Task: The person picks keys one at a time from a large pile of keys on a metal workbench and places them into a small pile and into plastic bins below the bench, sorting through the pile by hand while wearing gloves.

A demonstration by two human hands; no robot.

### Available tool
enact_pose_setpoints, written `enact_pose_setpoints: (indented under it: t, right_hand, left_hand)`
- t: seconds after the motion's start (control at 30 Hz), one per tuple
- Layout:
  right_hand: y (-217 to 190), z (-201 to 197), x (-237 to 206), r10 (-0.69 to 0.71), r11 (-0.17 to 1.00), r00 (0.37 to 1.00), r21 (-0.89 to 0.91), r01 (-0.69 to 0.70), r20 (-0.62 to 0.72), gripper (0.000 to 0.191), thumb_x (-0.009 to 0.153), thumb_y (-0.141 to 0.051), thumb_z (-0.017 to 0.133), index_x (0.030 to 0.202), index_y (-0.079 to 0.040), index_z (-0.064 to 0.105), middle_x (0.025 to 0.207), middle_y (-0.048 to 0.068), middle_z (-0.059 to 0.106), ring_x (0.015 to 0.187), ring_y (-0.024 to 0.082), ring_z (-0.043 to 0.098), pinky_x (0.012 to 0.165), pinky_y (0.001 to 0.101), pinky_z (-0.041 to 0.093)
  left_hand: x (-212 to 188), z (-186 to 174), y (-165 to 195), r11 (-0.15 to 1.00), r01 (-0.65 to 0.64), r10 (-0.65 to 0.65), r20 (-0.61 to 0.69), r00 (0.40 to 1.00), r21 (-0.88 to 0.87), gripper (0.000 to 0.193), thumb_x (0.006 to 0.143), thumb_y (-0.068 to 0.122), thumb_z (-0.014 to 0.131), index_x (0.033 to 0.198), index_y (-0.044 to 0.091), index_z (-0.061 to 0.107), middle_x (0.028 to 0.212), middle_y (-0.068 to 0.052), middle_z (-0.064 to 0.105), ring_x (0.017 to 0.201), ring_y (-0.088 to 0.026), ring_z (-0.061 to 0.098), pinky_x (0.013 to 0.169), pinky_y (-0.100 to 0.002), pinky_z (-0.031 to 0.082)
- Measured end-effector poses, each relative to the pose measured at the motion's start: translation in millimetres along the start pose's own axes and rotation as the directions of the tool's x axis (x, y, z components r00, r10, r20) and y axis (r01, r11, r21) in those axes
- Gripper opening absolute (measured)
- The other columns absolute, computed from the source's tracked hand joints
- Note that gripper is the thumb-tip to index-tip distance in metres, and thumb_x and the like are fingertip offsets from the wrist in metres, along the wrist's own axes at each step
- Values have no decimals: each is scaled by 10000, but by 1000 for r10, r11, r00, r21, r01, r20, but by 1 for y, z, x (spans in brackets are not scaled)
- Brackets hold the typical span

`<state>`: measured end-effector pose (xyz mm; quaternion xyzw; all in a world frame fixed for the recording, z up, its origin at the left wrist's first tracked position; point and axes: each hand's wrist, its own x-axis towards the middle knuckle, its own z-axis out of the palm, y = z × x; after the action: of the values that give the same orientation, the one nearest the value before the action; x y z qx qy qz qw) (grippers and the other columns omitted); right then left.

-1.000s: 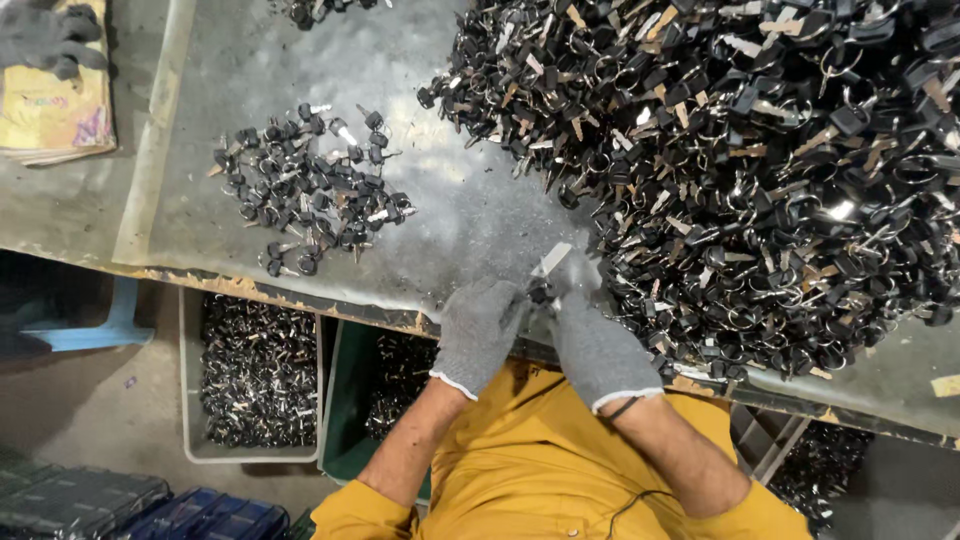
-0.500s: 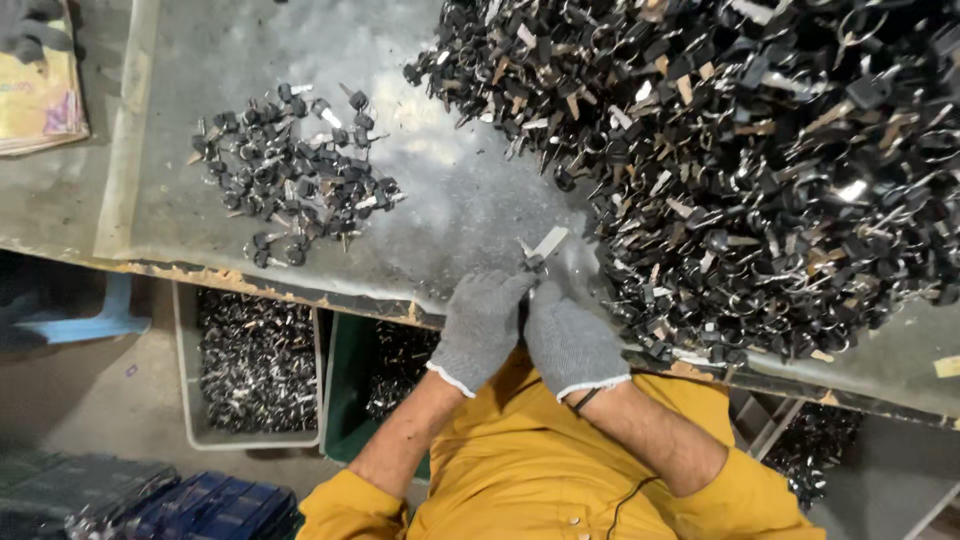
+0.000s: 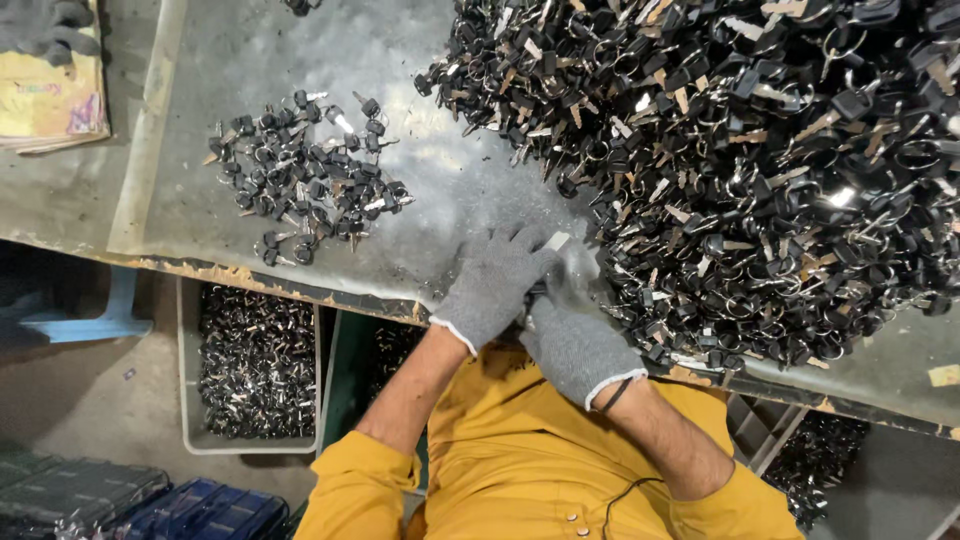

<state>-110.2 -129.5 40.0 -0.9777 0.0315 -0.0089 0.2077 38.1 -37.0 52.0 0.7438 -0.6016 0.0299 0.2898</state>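
Both my hands wear grey knit gloves and meet at the near edge of a grey metal table (image 3: 250, 60). My left hand (image 3: 490, 285) and my right hand (image 3: 575, 340) are pressed together around a small key (image 3: 553, 243), whose silver blade sticks out above the fingers. A huge heap of black-headed keys on rings (image 3: 760, 150) lies just right of my hands. A smaller pile of the same keys (image 3: 305, 180) sits to the left on the table.
A grey bin of keys (image 3: 255, 365) stands on the floor under the table edge, with more keys in a container at lower right (image 3: 825, 460). A yellow booklet with a grey glove on it (image 3: 50, 95) lies at the far left. Dark cases (image 3: 120, 500) sit on the floor.
My hands have stayed together at the table edge, still working the one key. The view has shifted slightly; the piles have not changed.
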Motion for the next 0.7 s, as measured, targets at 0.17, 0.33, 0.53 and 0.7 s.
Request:
enact_pose_setpoints:
  t: [0.17, 0.33, 0.53, 0.7]
  right_hand:
    - [5, -17, -4, 502, 842, 823, 67, -535, 265, 635, 973, -245, 552, 1517, -15, 316, 1018, 296, 676, 784, 449, 729, 656, 534, 609]
    - [-4, -17, 7, 489, 851, 856, 123, -510, 169, 546, 955, -312, 583, 1350, 12, 391, 953, 281, 688, 729, 446, 714, 592, 535, 594]
    - [3, -1, 15, 503, 859, 832, -26, -512, 232, 183, 1043, -250, 510, 1073, -70, 530, 884, 212, 731, 744, 386, 740, 620, 499, 603]
    - [1, 1, 13, 271, 946, 944, -129, -298, -188, 316, 894, -275, 580, 1065, -14, 539, 1049, 311, 711, 720, 377, 745, 460, 426, 591]
  left_hand:
    - [-19, 3, 1, 863, 488, -444, 271, 854, -126, 201, 823, 171, 767, 1012, 127, 716, 855, -103, 710, 839, -330, 704, 757, -454, 553]
    - [-42, 13, 6, 906, 379, -381, 23, 924, -189, 150, 798, 112, 769, 938, 108, 717, 804, -111, 688, 791, -316, 689, 723, -444, 543]
    - [-45, 24, -6, 976, 106, -129, -114, 985, -189, 134, 822, 20, 700, 933, 80, 657, 911, -108, 692, 860, -328, 683, 773, -449, 552]
    - [-42, 22, -7, 959, 208, -218, -32, 975, -194, 100, 812, 40, 714, 883, 86, 662, 845, -112, 676, 827, -334, 679, 754, -461, 551]
